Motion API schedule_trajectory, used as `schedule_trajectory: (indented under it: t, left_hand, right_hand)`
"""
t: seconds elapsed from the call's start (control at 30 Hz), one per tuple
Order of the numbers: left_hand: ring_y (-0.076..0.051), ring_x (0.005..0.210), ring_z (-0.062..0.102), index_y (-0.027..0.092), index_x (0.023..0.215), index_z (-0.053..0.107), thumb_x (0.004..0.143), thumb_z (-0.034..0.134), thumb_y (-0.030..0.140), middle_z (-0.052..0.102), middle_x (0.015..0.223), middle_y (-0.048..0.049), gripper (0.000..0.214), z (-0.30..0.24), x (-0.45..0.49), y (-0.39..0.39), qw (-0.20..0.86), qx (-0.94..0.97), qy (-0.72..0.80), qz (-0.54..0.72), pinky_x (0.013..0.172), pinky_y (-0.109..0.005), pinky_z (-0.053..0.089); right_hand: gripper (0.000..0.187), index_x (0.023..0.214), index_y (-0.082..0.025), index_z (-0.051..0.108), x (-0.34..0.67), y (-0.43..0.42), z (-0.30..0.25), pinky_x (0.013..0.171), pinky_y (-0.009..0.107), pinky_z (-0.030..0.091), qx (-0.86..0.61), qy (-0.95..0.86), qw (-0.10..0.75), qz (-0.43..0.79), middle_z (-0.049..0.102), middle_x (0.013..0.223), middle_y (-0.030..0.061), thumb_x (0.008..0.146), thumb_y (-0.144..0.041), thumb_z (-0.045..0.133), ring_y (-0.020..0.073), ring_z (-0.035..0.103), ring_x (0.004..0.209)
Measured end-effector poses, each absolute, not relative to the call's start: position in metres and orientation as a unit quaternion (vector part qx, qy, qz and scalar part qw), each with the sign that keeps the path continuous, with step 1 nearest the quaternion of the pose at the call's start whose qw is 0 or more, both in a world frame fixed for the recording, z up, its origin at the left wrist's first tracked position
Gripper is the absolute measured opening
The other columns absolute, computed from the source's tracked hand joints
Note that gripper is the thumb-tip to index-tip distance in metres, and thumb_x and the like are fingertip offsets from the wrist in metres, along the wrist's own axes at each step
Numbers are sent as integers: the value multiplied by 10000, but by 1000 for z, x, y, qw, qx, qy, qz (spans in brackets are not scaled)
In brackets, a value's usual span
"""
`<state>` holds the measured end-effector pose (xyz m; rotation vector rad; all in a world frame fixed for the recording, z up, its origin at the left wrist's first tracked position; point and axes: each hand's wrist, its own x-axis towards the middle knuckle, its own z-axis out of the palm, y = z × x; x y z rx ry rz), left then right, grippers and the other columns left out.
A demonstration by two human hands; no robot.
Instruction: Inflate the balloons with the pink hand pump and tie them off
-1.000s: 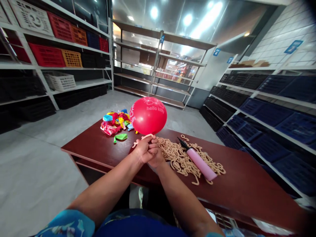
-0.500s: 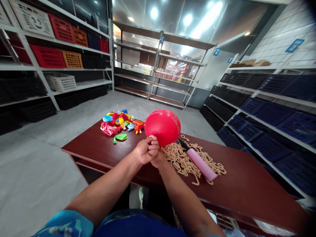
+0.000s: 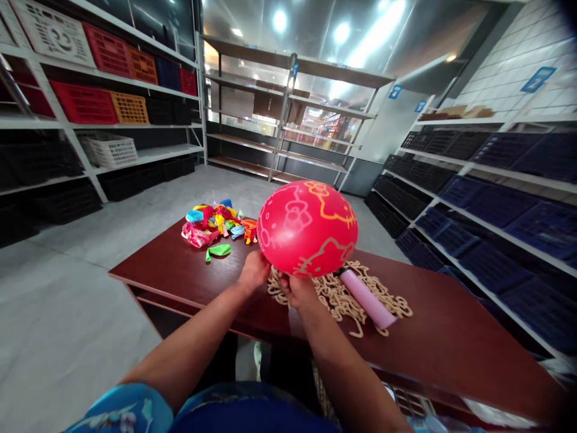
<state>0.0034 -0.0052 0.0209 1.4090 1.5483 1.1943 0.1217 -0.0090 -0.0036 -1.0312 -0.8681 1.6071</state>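
An inflated red balloon point(image 3: 302, 231) with pink, yellow and grey cat-face prints hangs over the table, tilted toward me. My right hand point(image 3: 298, 290) is closed under its lower side, where the neck lies out of sight. At the balloon's lower left is my left hand point(image 3: 255, 269), touching or very near it, its fingers mostly hidden behind it. Beneath and right of the hands lies a heap of beige S-shaped curly pieces point(image 3: 336, 304). A pink hand pump point(image 3: 367, 297) rests on that heap, its nozzle end partly covered by the balloon.
The dark red-brown table point(image 3: 433, 325) holds a pile of limp coloured balloons point(image 3: 216, 219) at its far left, with a single green balloon point(image 3: 219, 250) in front. Shelves with crates point(image 3: 85, 103) stand left, dark blue bins point(image 3: 469, 198) right, and a metal rack point(image 3: 288, 114) behind.
The balloon has turned, showing its cat prints, and come closer, looking larger. My hands, pressed together before, have moved apart, the left going left and the right slightly to the right.
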Motion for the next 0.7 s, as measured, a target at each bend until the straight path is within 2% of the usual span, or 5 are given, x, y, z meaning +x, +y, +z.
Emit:
schedule_trajectory:
  t: [0.07,0.2,0.37,0.53,0.7]
  left_hand:
    - [-137,589,494,155,598,528,766,427,261,537,579,-36,222,18,4,-2,307,566,628,437,547,-241,333]
    - [-117,456,460,168,619,510,810,327,332,495,478,-5,312,10,9,2,404,506,617,447,466,-224,323]
    - [-109,491,468,162,619,518,792,364,340,512,524,-2,292,6,9,6,379,495,627,468,465,-209,318]
    - [-109,537,461,157,644,546,805,364,365,526,569,-10,320,5,12,7,357,533,609,466,491,-209,322]
    - [-117,553,486,156,665,550,825,347,365,545,580,-19,332,4,15,1,356,568,577,466,506,-215,334]
  right_hand:
    - [265,703,-198,487,116,-15,1,309,137,187,-395,-310,460,732,467,487,-94,592,-339,682,19,321,339]
    - [282,768,-200,518,110,-22,5,316,143,249,-385,-347,488,702,524,562,-73,631,-390,673,34,412,364]
    - [197,814,-198,596,122,-18,17,375,199,351,-433,-583,458,512,539,567,-37,735,-374,556,81,468,414]
    - [150,806,-221,637,136,-8,33,782,323,436,-408,-768,454,194,592,858,42,764,-230,493,169,549,833]
    - [114,807,-218,599,135,0,32,614,269,460,-421,-715,456,322,613,776,14,752,-292,531,143,567,668]
